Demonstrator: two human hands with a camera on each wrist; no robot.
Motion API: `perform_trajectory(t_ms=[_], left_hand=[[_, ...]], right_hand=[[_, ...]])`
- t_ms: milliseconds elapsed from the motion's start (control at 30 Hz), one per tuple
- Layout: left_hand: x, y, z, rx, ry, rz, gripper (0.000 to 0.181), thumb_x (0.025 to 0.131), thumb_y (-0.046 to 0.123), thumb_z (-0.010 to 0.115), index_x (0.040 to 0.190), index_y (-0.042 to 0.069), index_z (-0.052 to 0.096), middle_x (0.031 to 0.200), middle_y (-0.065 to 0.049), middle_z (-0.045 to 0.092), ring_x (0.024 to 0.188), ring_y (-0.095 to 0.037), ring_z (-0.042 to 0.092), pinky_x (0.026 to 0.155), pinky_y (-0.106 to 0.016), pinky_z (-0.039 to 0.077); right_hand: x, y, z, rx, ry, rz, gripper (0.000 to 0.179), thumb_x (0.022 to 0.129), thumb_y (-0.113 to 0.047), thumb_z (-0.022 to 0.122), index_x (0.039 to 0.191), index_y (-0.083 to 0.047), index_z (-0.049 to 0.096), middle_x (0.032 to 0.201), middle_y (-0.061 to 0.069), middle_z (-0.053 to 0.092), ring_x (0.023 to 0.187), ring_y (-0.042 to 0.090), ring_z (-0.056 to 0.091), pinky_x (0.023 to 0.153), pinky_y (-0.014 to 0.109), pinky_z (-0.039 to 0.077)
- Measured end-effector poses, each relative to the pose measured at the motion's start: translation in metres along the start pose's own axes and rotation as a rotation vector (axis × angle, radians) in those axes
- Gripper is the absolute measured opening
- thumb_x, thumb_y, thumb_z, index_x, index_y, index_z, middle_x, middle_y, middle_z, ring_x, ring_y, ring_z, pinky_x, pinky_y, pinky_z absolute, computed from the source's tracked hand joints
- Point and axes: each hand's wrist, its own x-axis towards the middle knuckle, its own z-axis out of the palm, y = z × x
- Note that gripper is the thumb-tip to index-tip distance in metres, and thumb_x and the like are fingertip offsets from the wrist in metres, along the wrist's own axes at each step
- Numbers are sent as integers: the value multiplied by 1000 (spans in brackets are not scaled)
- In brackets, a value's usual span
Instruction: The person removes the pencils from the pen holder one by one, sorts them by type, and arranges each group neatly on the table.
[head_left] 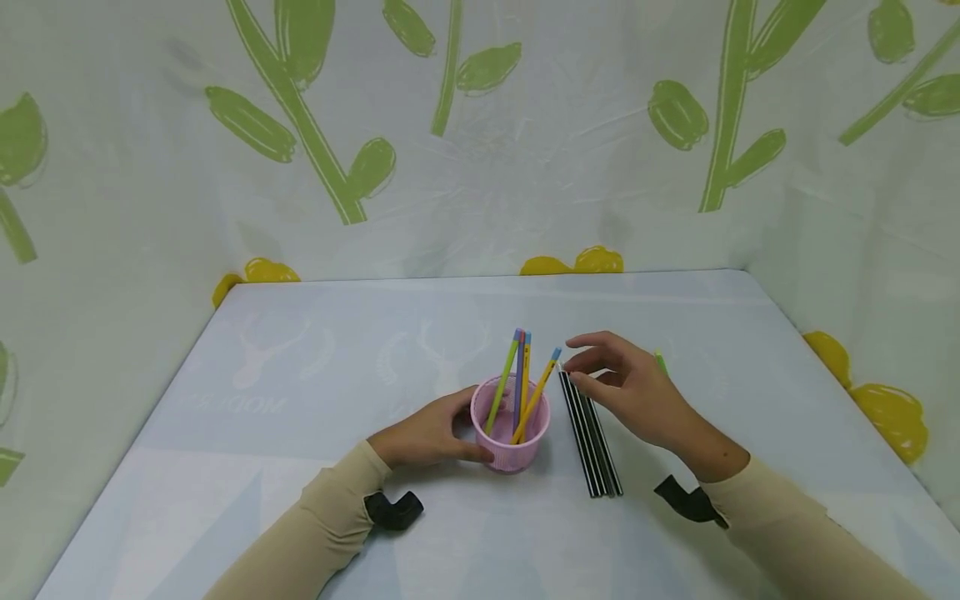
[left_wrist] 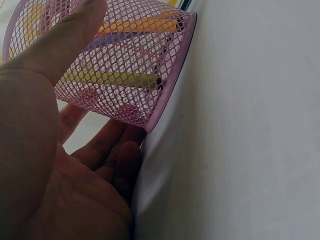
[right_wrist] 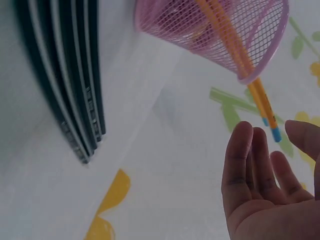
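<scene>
A pink mesh pen cup (head_left: 519, 458) stands upright on the table, and my left hand (head_left: 431, 433) holds it from the left with thumb and fingers round its side. Inside the cup are several pencils: a green one (head_left: 503, 385), a purple one, and yellow ones, one yellow pencil (head_left: 537, 395) leaning right over the rim. My right hand (head_left: 637, 387) hovers just right of that pencil's blue end, fingers loosely bent and apart. In the right wrist view, the blue end (right_wrist: 276, 135) shows between thumb and fingers without contact. Beneath the right hand lie several dark, white-striped pencils (head_left: 592, 450) side by side.
A green tip (head_left: 661, 361) shows on the table behind the right hand, mostly hidden by it. The pale table (head_left: 247, 517) meets white walls with green leaf prints at the back and sides. Black bands (head_left: 393, 510) sit at both wrists.
</scene>
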Motion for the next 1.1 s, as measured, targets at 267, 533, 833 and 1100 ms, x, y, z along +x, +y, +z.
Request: perform_trajectory(t_ms=[267, 533, 833, 1100], left_hand=[[1, 0, 1, -4, -2, -19, 88, 78, 29, 86, 152, 28, 39, 148, 16, 48, 142, -7, 40, 121, -40, 27], [2, -1, 2, -2, 1, -24, 86, 78, 30, 86, 151, 30, 40, 145, 19, 50, 140, -4, 41, 121, -39, 29], [2, 0, 3, 1, -3, -20, 85, 78, 29, 86, 151, 31, 40, 144, 20, 50, 139, -3, 42, 121, -38, 29], [1, 0, 1, -3, 7, -27, 84, 77, 30, 86, 148, 35, 42, 146, 21, 49, 140, -3, 41, 121, -40, 28]], right_hand=[[2, -6, 14, 106, 48, -26, 39, 96, -12, 67, 130, -9, 48, 111, 14, 72, 103, 22, 69, 87, 18, 55], [5, -2, 27, 139, 93, -56, 39, 95, -9, 68, 127, -8, 45, 107, 12, 73, 97, 18, 69, 86, 20, 56], [3, 0, 35, 55, 151, -53, 37, 94, -11, 69, 124, -11, 48, 102, 7, 75, 88, 20, 70, 81, 18, 56], [4, 1, 39, 73, 171, -152, 33, 94, -6, 68, 120, -5, 48, 97, 9, 76, 85, 25, 71, 78, 20, 57]])
